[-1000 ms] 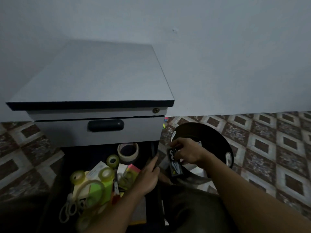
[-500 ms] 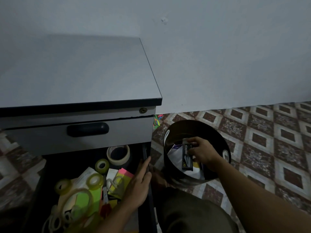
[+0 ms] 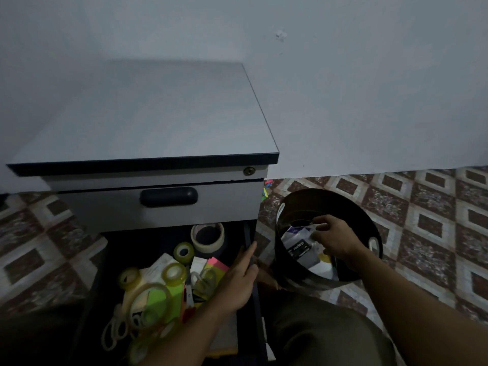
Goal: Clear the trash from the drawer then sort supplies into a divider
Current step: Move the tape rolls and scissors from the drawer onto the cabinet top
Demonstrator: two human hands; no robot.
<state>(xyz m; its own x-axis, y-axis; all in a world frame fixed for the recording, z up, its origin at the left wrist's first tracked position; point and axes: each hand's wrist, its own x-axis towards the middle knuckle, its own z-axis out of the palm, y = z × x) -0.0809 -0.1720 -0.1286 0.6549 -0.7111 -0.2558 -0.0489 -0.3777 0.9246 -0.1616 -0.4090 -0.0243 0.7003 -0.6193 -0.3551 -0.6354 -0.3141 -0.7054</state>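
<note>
The black cardboard stapler box (image 3: 301, 250) has left the right hand (image 3: 336, 243), now relaxed and empty, and lies just beside it in the round black bin (image 3: 330, 200); the left hand (image 3: 237, 283) lies flat on the dark drawer (image 3: 148, 247).

Open cluttered drawer (image 3: 148, 249), stapler box (image 3: 303, 250) in bin (image 3: 330, 198)

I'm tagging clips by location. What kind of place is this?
Probably a home or office corner: a grey drawer cabinet, an open drawer of tape rolls and sticky notes, a black waste bin on patterned floor tiles.
</note>
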